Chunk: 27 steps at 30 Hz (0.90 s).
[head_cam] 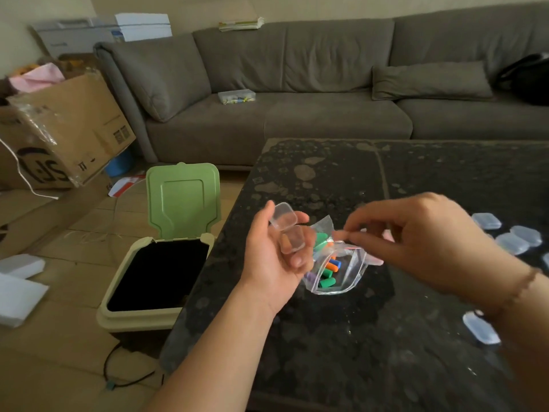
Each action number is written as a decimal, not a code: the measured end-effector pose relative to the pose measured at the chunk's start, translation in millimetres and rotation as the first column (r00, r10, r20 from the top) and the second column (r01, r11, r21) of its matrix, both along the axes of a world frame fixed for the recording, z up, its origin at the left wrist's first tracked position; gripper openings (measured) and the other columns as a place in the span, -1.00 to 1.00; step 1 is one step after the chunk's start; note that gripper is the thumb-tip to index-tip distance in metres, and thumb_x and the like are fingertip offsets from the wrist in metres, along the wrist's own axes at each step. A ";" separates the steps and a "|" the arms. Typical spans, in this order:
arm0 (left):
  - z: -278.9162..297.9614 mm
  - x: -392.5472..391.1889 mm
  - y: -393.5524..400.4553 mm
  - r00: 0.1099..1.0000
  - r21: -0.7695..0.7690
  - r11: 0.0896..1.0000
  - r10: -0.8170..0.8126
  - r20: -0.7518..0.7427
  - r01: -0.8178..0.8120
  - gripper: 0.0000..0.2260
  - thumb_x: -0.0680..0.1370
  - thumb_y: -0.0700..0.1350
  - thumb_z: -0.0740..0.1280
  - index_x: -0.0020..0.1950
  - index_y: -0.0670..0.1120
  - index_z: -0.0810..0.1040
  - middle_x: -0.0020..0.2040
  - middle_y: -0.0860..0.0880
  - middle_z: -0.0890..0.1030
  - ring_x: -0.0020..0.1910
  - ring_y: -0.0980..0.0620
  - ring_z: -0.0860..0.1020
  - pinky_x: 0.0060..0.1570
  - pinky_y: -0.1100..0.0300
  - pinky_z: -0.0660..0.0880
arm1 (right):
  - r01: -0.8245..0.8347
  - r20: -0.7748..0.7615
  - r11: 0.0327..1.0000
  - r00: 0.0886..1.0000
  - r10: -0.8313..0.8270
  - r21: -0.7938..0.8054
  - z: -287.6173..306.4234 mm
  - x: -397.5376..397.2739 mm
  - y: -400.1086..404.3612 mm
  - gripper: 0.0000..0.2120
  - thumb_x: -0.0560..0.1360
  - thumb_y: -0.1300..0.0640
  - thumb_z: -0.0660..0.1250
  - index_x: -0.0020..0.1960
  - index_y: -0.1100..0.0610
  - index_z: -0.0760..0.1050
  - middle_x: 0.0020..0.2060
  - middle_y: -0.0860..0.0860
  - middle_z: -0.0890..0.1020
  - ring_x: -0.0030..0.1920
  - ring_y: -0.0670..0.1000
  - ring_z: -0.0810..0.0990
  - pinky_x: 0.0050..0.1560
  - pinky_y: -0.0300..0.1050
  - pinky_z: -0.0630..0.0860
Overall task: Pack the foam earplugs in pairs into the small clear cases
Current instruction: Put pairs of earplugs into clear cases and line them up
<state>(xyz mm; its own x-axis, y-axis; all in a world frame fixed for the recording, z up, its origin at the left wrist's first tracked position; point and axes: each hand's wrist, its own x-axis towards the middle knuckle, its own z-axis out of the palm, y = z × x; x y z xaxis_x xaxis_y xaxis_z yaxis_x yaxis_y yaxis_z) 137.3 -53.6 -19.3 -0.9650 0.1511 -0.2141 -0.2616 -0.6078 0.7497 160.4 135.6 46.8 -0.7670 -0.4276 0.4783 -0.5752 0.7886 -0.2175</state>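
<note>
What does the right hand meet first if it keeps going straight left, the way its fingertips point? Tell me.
Most likely the open clear case held in the left hand. The right hand pinches a pink earplug that points at it, though depth is unclear.

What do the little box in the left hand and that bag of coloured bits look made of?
The open case: apparently clear hard plastic; it keeps its shape and fingers show through. The bag: thin clear plastic film, crinkled and glossy. The earplugs inside look matte, probably foam.

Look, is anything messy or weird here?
A little. The cardboard box left of the sofa sits tilted, with torn plastic hanging from its corner. The bin beside the table stands open. Earplugs stay inside the clear bag; none look spilled.
</note>
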 end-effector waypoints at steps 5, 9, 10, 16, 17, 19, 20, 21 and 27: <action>2.9 5.1 3.8 0.930 -0.135 0.927 -0.360 -0.070 0.349 -0.56 0.52 0.23 0.19 -0.18 -0.14 0.54 -0.41 -0.15 0.50 -0.63 0.13 0.23 -0.63 0.36 0.19 | -0.141 -0.203 0.989 0.968 0.147 0.046 -13.4 -1.3 -6.5 -0.84 0.52 -0.05 0.30 -0.02 -0.08 0.65 -0.17 -0.10 0.58 -0.40 -0.04 0.54 -0.51 -0.11 0.44; 1.3 6.6 2.9 0.864 -0.273 0.847 -0.495 -0.095 0.456 -0.51 0.54 0.24 0.12 -0.39 -0.08 0.48 -0.42 -0.14 0.49 -0.63 0.14 0.20 -0.61 0.36 0.17 | -0.162 -0.216 0.976 0.957 0.191 0.147 -16.9 -1.0 -12.4 -0.79 0.51 -0.04 0.23 -0.08 -0.12 0.65 -0.14 -0.04 0.52 -0.48 0.01 0.47 -0.57 -0.23 0.24; 1.1 7.1 3.0 0.855 -0.291 0.836 -0.510 -0.096 0.466 -0.50 0.54 0.25 0.12 -0.42 -0.08 0.45 -0.43 -0.14 0.49 -0.64 0.14 0.20 -0.61 0.36 0.18 | -0.167 -0.198 0.970 0.959 0.201 0.175 -17.5 -1.0 -13.3 -0.82 0.51 -0.03 0.25 -0.10 -0.14 0.64 -0.14 -0.04 0.51 -0.48 0.00 0.46 -0.55 -0.27 0.18; -0.6 6.2 1.2 0.827 -0.322 0.808 -0.551 -0.117 0.493 -0.46 0.56 0.30 0.11 -0.39 -0.10 0.45 -0.40 -0.13 0.48 -0.61 0.14 0.22 -0.58 0.35 0.20 | -0.155 -0.112 0.961 0.977 0.184 0.230 -17.7 0.4 -14.0 -0.86 0.48 -0.05 0.30 -0.17 -0.18 0.64 -0.08 -0.04 0.51 -0.45 -0.06 0.42 -0.49 -0.37 0.00; -0.9 5.7 1.3 0.828 -0.316 0.812 -0.548 -0.119 0.491 -0.46 0.56 0.30 0.10 -0.36 -0.09 0.48 -0.39 -0.13 0.48 -0.60 0.14 0.22 -0.56 0.34 0.19 | -0.152 -0.115 0.967 0.977 0.177 0.203 -19.6 -0.6 -13.4 -0.80 0.50 -0.06 0.24 -0.14 -0.18 0.64 -0.08 -0.05 0.52 -0.44 -0.05 0.45 -0.52 -0.34 0.09; -1.7 4.3 1.3 0.833 -0.296 0.823 -0.538 -0.128 0.485 -0.50 0.60 0.27 0.10 -0.25 -0.08 0.56 -0.33 -0.13 0.48 -0.56 0.12 0.24 -0.53 0.31 0.20 | -0.161 -0.136 0.986 0.977 0.167 0.050 -24.3 -3.5 -12.3 -0.79 0.51 -0.02 0.23 -0.08 -0.14 0.65 -0.08 -0.10 0.55 -0.38 -0.06 0.50 -0.52 -0.20 0.33; -2.3 3.7 1.0 0.837 -0.287 0.828 -0.532 -0.131 0.481 -0.55 0.61 0.21 0.12 -0.19 -0.09 0.58 -0.30 -0.14 0.50 -0.54 0.12 0.27 -0.51 0.30 0.23 | -0.166 -0.140 0.984 0.978 0.155 -0.070 -25.8 -4.4 -12.0 -0.82 0.51 0.03 0.27 -0.07 -0.09 0.66 -0.09 -0.12 0.56 -0.35 -0.07 0.52 -0.46 -0.11 0.43; -2.5 3.0 0.6 0.844 -0.283 0.834 -0.521 -0.128 0.473 -0.63 0.60 0.12 0.16 -0.12 -0.12 0.58 -0.27 -0.15 0.51 -0.51 0.11 0.30 -0.49 0.28 0.26 | -0.157 -0.138 0.969 0.982 0.132 -0.189 -26.5 -4.8 -11.8 -0.84 0.50 0.10 0.30 -0.07 -0.04 0.66 -0.11 -0.13 0.58 -0.32 -0.07 0.54 -0.41 -0.04 0.48; -1.5 1.3 0.0 0.919 -0.292 0.898 -0.376 -0.118 0.330 -0.50 0.42 -0.28 0.36 0.36 -0.09 0.44 -0.09 -0.31 0.63 -0.36 0.03 0.45 -0.36 0.23 0.39 | 0.188 0.091 0.909 0.982 -0.166 -0.373 -31.0 -9.6 -10.5 -0.75 0.51 0.21 0.29 0.07 -0.07 0.60 -0.21 -0.17 0.63 -0.37 -0.10 0.56 -0.30 0.04 0.57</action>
<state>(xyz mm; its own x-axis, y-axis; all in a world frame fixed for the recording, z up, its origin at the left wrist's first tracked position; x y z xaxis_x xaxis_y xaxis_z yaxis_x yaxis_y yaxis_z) 138.5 -53.6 -20.9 -0.8834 0.4491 -0.1336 -0.2792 -0.2755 0.9199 150.8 125.1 15.8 -0.8437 -0.0778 0.5311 -0.4117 0.7287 -0.5473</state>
